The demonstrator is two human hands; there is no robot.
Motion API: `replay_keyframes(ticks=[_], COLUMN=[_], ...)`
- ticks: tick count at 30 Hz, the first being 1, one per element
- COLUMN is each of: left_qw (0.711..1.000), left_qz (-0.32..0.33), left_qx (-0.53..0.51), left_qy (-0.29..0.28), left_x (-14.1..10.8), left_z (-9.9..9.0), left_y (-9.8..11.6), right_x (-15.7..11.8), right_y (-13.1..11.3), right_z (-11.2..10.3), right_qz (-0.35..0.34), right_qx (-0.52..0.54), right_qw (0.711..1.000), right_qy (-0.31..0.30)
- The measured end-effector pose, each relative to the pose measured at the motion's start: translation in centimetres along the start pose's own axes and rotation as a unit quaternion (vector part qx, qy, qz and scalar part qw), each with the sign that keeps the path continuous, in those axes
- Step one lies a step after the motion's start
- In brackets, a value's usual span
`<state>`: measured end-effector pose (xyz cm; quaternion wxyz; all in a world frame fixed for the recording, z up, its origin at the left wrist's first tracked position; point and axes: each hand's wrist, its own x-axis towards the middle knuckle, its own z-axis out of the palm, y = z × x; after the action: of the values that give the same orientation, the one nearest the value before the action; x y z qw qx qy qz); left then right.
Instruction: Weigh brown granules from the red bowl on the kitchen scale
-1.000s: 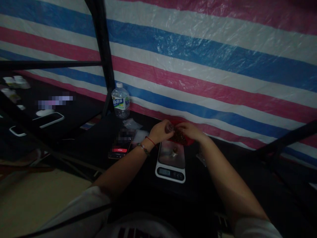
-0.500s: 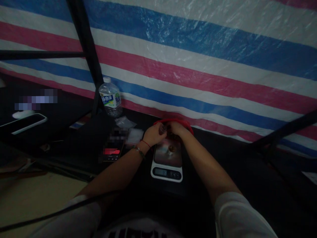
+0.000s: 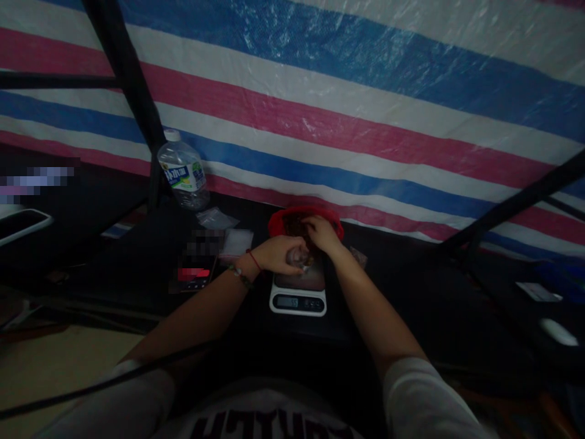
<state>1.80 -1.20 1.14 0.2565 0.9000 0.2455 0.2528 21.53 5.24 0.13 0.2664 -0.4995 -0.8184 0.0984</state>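
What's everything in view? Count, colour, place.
scale: one, white, lower centre
bowl: one, red, behind scale
bits: many, brown, inside bowl
plastic item: one, clear, over scale
bottle: one, clear, left rear
phone: one, dark, left of scale
plastic bags: count unclear, clear, near phone
packet: one, colour unclear, right of scale
rimmed device: one, black and white, far left
oval item: one, white, far right
sheet: one, blue, white and pink, behind bowl
table: one, black, under scale
frame bars: several, black, both sides
left hand: one, grip on plastic item
right hand: one, over bowl

L hand w/ clear plastic item over scale — R fingers in red container — bottle at L
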Motion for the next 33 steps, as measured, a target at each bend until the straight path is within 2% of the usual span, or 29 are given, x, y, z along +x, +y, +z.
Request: replay_keyframes(ticks=[2, 4, 7, 9, 12, 15, 18, 21, 24, 29, 33], left_qw=[0.999, 0.998, 0.995, 0.991, 0.981, 0.967, 0.960, 0.956, 0.948, 0.947, 0.951], left_qz=[-0.023, -0.044, -0.068, -0.091, -0.134, -0.171, -0.190, -0.197, -0.206, -0.210, -0.205], left_qx=[0.023, 0.046, 0.074, 0.082, 0.095, 0.103, 0.091, 0.077, 0.077, 0.074, 0.088], left_qy=[-0.018, -0.020, 0.008, 0.044, 0.103, 0.156, 0.184, 0.205, 0.232, 0.231, 0.216], left_x=[0.1, 0.2, 0.3, 0.4, 0.7, 0.9, 1.2, 1.4, 1.4, 1.2, 1.2], left_z=[0.3, 0.5, 0.7, 0.8, 1.1, 1.4, 1.4, 1.3, 1.2, 1.2, 1.2], left_y=[0.2, 0.2, 0.0, -0.3, -1.0, -2.0, -3.1, -3.9, -4.3, -4.4, -4.2], right_x=[-1.7, -3.6, -6.1, -7.0, -7.0, -5.7, -4.2, -2.9, -1.8, -0.9, -0.7], right_y=[0.0, 0.0, -0.2, -0.6, -1.3, -1.5, -1.3, -0.8, 0.0, 1.7, 2.5], right_z=[-0.8, -1.8, -2.5, -2.3, -0.8, 0.7, 1.3, 1.4, 1.6, 2.1, 2.3], right_qz=[0.005, 0.006, -0.017, -0.016, 0.027, 0.078, 0.095, 0.082, 0.096, 0.109, 0.111], right_qx=[0.056, 0.130, 0.236, 0.259, 0.284, 0.357, 0.396, 0.418, 0.427, 0.394, 0.364], right_qw=[0.998, 0.991, 0.962, 0.954, 0.955, 0.931, 0.913, 0.905, 0.899, 0.912, 0.924], right_qy=[-0.004, -0.040, -0.136, -0.153, -0.078, -0.021, -0.005, -0.003, 0.026, 0.017, 0.039])
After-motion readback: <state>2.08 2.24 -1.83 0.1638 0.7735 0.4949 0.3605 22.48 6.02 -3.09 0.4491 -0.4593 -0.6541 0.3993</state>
